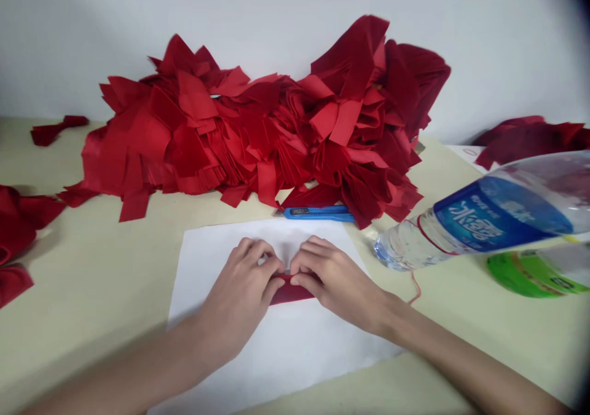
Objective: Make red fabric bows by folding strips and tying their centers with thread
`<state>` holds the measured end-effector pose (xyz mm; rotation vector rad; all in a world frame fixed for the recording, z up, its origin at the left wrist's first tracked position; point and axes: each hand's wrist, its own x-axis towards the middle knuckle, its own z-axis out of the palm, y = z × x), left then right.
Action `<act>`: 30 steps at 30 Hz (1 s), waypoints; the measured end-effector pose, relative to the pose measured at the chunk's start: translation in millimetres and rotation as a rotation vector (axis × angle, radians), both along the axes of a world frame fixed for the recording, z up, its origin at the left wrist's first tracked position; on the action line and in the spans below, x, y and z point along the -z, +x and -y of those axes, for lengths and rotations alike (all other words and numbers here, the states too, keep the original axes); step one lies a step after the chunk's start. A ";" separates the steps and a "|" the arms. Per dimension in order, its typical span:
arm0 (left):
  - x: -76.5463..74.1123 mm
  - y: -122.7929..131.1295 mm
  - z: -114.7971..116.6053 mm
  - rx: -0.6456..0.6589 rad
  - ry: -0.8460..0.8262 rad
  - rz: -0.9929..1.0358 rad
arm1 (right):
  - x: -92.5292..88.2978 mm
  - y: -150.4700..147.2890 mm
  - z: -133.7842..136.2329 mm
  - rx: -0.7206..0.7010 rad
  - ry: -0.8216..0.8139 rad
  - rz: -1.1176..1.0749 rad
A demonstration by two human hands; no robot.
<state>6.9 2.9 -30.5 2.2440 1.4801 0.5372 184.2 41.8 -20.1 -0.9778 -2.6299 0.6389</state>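
The desk (78,316) is stretching across the whole view, with a huge heap of red fabric strips (258,132) piling up against the white wall (69,34). More red cloth (18,230) is bunching at the left edge, and a darker pile (530,138) is sitting at the far right, cut off by the frame. A clear plastic water bottle (465,230) with a blue label is lying across the right side, also cut off (whether any water is inside is hard to make out), and it is partly hiding a green roll of tape (530,275).

A blue utility knife (318,213) is resting at the foot of the heap, just above a white paper sheet (281,359). On that sheet, the left hand (235,298) and right hand (336,286) are closing in on a small red strip (291,292). The curled fingers (260,255) of both hands are nearly meeting, pinching the strip's upper edge and hiding it from view.
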 end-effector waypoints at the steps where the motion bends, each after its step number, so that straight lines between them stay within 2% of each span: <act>1: -0.6 -0.8 -0.4 0.000 -0.001 0.022 | 0.5 0.3 1.1 -0.005 0.016 -0.008; 5: -0.5 -3.2 0.9 0.009 0.038 0.078 | -0.5 1.8 3.0 -0.015 0.047 -0.030; 12: 5.1 -4.8 6.0 0.096 0.174 0.001 | -1.8 1.6 3.3 -0.022 0.043 -0.029; 19: -4.9 -13.3 -5.9 0.081 0.104 0.074 | -19.8 28.8 -14.1 -0.004 -0.073 0.185; 21: -9.4 -17.7 -8.8 0.079 0.244 0.036 | -25.1 36.9 -18.2 0.044 0.004 0.156; 24: -12.4 -20.8 -4.0 0.141 0.667 -0.139 | -30.0 41.5 -15.2 0.116 0.254 0.109; 26: -10.4 -18.7 5.8 0.217 0.860 -0.260 | -30.8 40.6 -7.3 0.084 0.322 0.135; 28: -5.3 -13.4 18.0 0.270 0.868 -0.301 | -28.7 37.3 3.3 0.017 0.265 0.153; 30: 1.6 -6.6 28.8 0.260 0.768 -0.245 | -23.2 31.9 14.6 -0.039 0.190 0.136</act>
